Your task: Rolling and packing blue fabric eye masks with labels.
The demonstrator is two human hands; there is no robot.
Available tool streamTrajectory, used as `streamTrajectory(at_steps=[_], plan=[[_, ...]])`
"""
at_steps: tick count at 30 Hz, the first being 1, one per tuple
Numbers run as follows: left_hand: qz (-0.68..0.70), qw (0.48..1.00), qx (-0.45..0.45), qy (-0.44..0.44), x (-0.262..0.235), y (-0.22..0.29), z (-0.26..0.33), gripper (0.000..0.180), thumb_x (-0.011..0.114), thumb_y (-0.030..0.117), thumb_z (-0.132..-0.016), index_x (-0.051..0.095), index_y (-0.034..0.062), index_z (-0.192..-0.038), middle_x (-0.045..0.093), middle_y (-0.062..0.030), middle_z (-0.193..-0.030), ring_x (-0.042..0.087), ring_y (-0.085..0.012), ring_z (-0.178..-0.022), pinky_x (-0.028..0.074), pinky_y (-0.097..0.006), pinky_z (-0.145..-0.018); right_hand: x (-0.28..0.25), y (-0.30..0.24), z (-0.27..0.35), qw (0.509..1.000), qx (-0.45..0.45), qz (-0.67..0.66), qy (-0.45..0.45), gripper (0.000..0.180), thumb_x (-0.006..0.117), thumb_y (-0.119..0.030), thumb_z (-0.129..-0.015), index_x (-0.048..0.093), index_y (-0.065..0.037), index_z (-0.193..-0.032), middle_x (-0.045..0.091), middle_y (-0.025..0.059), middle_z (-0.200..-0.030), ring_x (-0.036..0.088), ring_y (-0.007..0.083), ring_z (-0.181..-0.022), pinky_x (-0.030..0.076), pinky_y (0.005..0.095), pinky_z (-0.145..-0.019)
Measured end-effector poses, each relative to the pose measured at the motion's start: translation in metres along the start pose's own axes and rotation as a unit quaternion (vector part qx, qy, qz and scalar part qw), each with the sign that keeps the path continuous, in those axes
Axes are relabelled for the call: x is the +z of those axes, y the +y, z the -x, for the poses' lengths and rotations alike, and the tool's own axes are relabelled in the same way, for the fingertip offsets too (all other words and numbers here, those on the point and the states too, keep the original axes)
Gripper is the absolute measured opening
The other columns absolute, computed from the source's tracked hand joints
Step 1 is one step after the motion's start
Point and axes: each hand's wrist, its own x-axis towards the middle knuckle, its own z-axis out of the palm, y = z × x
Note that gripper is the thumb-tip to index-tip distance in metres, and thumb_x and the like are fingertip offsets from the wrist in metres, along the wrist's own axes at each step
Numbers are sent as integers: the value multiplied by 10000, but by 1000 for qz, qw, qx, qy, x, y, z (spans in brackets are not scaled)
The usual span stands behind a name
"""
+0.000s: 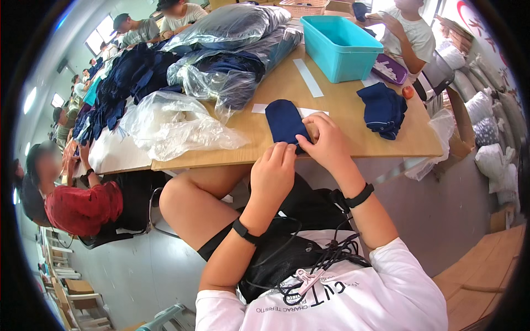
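A flat navy-blue fabric piece (283, 119) with a rounded far end lies at the table's near edge. My left hand (273, 170) pinches its near edge with the fingertips. At its near right corner, my right hand (330, 142) grips the fabric between thumb and fingers. White strips, partly covered by the fabric, show on both sides of it. To the right rests a stack of folded navy fabric pieces (385, 110), apart from my hands.
Clear plastic bags (226, 69) with navy fabric and a crumpled bag (176, 129) cover the table's left. A turquoise bin (359, 58) and purple tray (398, 70) stand at the back right. One person (83, 193) sits left; another (411, 33) works across.
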Motion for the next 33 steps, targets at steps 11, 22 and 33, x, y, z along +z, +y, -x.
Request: streamTrajectory(at_steps=[11, 22, 33], plan=[[162, 986, -19, 18, -7, -21, -17, 144, 793, 137, -812, 763, 77, -939, 612, -88, -878, 606, -320, -852, 506, -431, -766, -7, 18, 24, 968, -247, -13, 31, 240, 817, -214, -801, 740, -45, -954, 687, 96, -956, 655, 324, -945, 534, 407, -850], [113, 989, -51, 78, -1, -5, -22, 60, 701, 118, -915, 680, 71, -947, 634, -88, -969, 632, -331, -886, 522, -448, -770, 14, 23, -7, 983, -176, -48, 26, 209, 734, -205, -869, 724, -21, -770, 672, 126, -825, 655, 348, -883, 519, 465, -779], [98, 994, -8, 54, 1, -13, -23, 149, 706, 112, -891, 710, 40, -1021, 653, -125, -983, 619, -358, -946, 506, -462, -832, 12, 15, -3, 968, -226, -97, 43, 139, 729, -103, -834, 637, -17, -892, 665, 139, -975, 656, 359, -922, 539, 444, -806]])
